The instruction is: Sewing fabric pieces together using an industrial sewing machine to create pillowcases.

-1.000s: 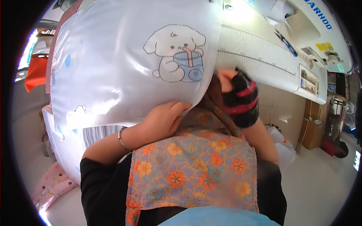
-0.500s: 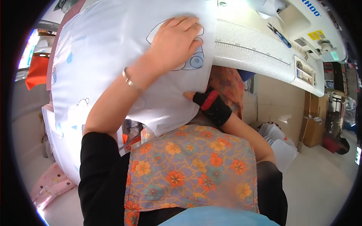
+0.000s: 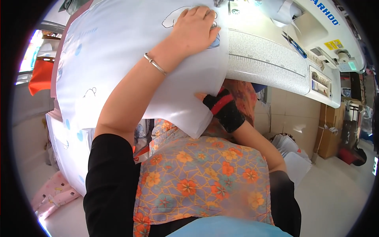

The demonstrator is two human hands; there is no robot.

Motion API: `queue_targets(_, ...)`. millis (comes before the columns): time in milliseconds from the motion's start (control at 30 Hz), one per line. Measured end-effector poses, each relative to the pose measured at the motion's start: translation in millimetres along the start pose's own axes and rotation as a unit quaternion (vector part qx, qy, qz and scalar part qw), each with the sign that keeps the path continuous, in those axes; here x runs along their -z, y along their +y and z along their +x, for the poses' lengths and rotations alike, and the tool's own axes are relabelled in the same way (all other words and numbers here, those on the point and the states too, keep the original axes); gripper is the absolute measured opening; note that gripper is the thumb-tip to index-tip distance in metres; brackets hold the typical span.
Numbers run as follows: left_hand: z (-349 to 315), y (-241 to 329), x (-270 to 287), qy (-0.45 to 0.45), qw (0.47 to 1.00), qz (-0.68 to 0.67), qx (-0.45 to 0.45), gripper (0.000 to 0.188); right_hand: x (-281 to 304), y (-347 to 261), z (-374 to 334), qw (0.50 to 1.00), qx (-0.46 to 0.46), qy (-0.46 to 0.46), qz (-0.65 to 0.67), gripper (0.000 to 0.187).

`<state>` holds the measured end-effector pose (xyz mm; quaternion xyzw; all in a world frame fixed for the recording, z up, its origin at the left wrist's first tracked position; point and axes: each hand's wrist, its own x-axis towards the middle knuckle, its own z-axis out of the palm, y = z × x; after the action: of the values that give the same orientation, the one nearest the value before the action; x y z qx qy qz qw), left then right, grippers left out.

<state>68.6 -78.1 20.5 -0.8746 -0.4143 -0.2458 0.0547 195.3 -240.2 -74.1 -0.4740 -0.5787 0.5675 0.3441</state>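
A large piece of white fabric (image 3: pixel 114 51) with pale blue dots and outlined cartoon prints spreads over the left of the sewing machine's bed and hangs down in front of me. My left hand (image 3: pixel 193 32) lies flat on it with stretched fingers, over a cartoon print close to the fabric's right edge. Below the bed's front edge, my right hand (image 3: pixel 223 108), in a black and red fingerless wrap, grips that same right edge. Its thumb rests on top, and its other fingers are hidden under the fabric.
The sewing machine (image 3: pixel 316 29) stands at the upper right, its bed (image 3: pixel 268 53) marked with a ruler. Small blue snips (image 3: pixel 295 45) lie on it beside a recessed parts tray (image 3: pixel 320 83). A floral apron (image 3: pixel 205 173) covers my lap. White cloth pieces (image 3: pixel 294 158) are piled at right.
My left hand has slid away from me and slightly right, and the fabric under it has shifted the same way. The right hand has barely moved, still gripping the edge.
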Motion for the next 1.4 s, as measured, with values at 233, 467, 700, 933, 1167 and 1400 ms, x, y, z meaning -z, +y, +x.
queue_targets(233,-16,9,10,-0.026,0.999,0.009,-0.037,0.052,14,-52,-8,0.980,-0.086,-0.016,0.180,0.044)
queue_targets(467,-18,13,10,-0.047,0.998,-0.016,-0.048,0.053,25,-86,-8,0.962,-0.122,0.017,0.244,0.042)
queue_targets(700,-22,9,19,-0.051,0.993,-0.078,-0.070,0.051,27,-111,-10,0.968,-0.133,0.029,0.209,0.029)
queue_targets(933,-73,33,70,-0.138,0.975,-0.103,-0.142,0.056,41,-75,-10,0.936,-0.195,0.070,0.285,0.025)
queue_targets(1167,-90,37,66,-0.083,0.986,-0.037,-0.142,0.045,76,-65,-18,0.836,0.319,0.242,-0.375,0.025)
queue_targets(1400,-102,36,68,-0.088,0.986,-0.028,-0.141,0.049,66,-81,2,0.803,0.403,0.129,-0.420,0.044)
